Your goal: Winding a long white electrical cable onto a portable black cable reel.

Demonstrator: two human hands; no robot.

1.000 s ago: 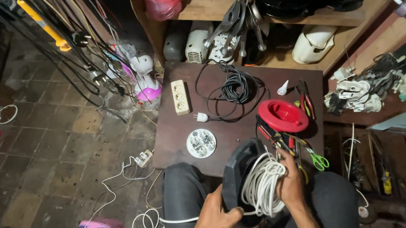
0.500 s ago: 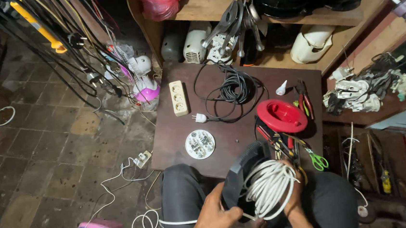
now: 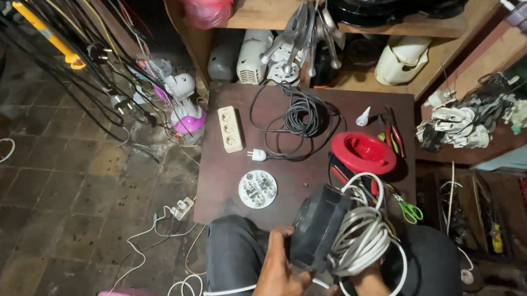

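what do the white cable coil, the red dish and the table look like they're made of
White cable coil: flexible plastic-sheathed cord, smooth, slightly grey. Red dish: glossy moulded plastic, judging by its sheen and uniform colour. Table: probably dark-stained wood or laminate, matte.

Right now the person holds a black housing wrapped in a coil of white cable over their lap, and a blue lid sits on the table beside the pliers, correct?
Not quite: the lid on the table is red, not blue, as the head view shows. The rest holds: the left hand grips the black housing, the coil of white cable is looped about it, and the pliers lie beside the lid.
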